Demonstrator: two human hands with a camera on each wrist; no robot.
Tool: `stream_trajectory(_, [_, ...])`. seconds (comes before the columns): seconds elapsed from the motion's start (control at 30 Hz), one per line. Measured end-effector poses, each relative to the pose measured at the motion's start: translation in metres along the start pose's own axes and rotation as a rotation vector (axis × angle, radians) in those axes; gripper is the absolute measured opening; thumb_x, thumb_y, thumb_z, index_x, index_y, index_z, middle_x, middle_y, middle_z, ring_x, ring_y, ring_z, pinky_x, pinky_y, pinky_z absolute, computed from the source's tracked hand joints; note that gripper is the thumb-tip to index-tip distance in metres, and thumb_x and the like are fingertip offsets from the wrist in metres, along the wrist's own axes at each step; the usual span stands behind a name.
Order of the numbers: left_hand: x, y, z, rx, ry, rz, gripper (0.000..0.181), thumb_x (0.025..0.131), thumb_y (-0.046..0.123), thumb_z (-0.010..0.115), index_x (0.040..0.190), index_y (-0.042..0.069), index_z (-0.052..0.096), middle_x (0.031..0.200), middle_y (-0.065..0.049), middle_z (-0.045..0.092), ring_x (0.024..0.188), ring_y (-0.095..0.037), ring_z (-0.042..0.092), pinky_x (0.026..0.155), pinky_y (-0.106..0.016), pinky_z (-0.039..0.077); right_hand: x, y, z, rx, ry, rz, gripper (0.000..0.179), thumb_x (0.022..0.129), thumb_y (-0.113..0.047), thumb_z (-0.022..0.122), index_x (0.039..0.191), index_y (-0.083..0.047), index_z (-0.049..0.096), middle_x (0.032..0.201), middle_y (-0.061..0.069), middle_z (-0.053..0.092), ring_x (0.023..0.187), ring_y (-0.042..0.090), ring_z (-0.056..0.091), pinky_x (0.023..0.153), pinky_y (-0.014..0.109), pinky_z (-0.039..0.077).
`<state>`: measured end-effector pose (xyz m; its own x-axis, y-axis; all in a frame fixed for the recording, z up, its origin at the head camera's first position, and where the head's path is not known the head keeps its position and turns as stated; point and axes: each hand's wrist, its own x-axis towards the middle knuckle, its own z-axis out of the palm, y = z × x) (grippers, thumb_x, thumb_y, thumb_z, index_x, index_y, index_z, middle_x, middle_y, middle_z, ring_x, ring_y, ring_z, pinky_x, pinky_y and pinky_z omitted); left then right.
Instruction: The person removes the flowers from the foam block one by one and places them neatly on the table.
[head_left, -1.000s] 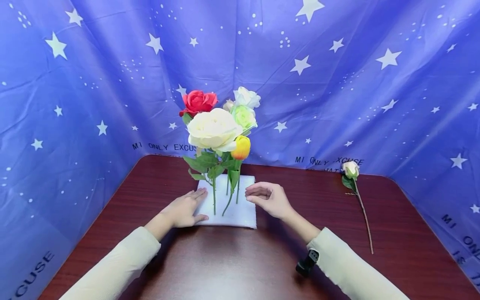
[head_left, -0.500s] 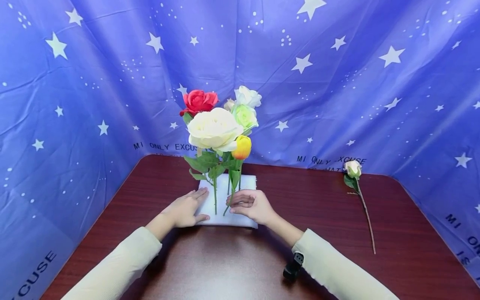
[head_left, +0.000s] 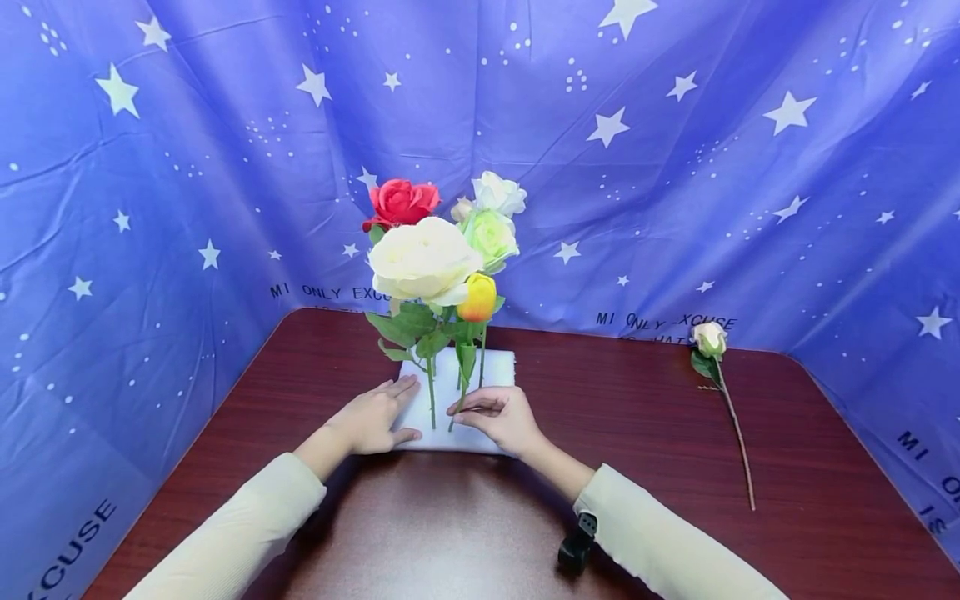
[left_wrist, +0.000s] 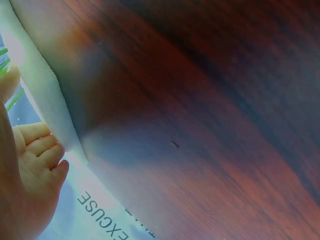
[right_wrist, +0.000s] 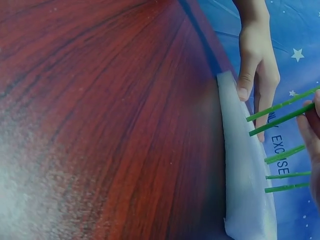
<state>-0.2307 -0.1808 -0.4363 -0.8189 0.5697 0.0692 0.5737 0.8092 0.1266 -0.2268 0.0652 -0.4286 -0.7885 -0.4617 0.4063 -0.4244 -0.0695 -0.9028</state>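
In the head view a white foam block (head_left: 427, 442) lies on the table with several artificial flowers standing in it. My left hand (head_left: 367, 421) rests flat on its left side, fingers straight. With thumb and fingertips, my right hand (head_left: 498, 421) pinches the lower stem of a yellow-orange tulip (head_left: 477, 298), close above the foam. A large cream rose (head_left: 423, 260), a red rose (head_left: 403, 202), a pale green flower (head_left: 491, 237) and a white flower (head_left: 500, 193) stand around it. The right wrist view shows several green stems (right_wrist: 286, 188) in the foam.
A single cream rose (head_left: 708, 340) with a long stem lies on the dark red-brown table (head_left: 600, 392) at the right. Behind the table hangs a blue curtain (head_left: 540, 108) with white stars. A black strap (head_left: 577, 546) hangs by my right sleeve.
From the foam's right edge, my right hand has moved left and closed on the tulip's stem. The tulip head has shifted slightly left. My left hand stays on the foam.
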Motion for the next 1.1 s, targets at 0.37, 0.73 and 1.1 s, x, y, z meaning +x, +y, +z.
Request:
stream_trajectory(0.37, [0.001, 0.001, -0.002, 0.020, 0.007, 0.011, 0.077, 0.086, 0.046, 0.064, 0.138, -0.008, 0.046, 0.145, -0.022, 0.047, 0.137, -0.032, 0.046, 0.115, -0.048, 0.037, -0.004, -0.001, -0.002, -0.033, 0.047, -0.030, 0.012, 0.080, 0.004, 0.072, 0.088, 0.013, 0.070, 0.087, 0.031, 0.070, 0.081, -0.003, 0.070, 0.071, 0.018, 0.059])
stream_trajectory(0.73, [0.001, 0.002, -0.002, -0.008, -0.017, -0.005, 0.078, 0.087, 0.046, 0.064, 0.140, -0.008, 0.043, 0.147, -0.023, 0.044, 0.139, -0.033, 0.042, 0.117, -0.048, 0.035, -0.002, -0.022, -0.008, -0.026, 0.125, -0.091, 0.013, 0.079, 0.005, 0.072, 0.089, 0.013, 0.071, 0.086, 0.031, 0.070, 0.081, 0.000, 0.071, 0.074, 0.024, 0.061])
stream_trajectory(1.1, [0.002, 0.000, 0.000, -0.020, -0.010, -0.015, 0.079, 0.086, 0.047, 0.064, 0.140, -0.007, 0.044, 0.147, -0.022, 0.044, 0.140, -0.032, 0.042, 0.118, -0.047, 0.033, -0.005, -0.043, -0.022, 0.012, 0.163, -0.141, 0.017, 0.079, 0.006, 0.072, 0.092, 0.016, 0.068, 0.088, 0.028, 0.071, 0.084, 0.006, 0.073, 0.074, 0.024, 0.061])
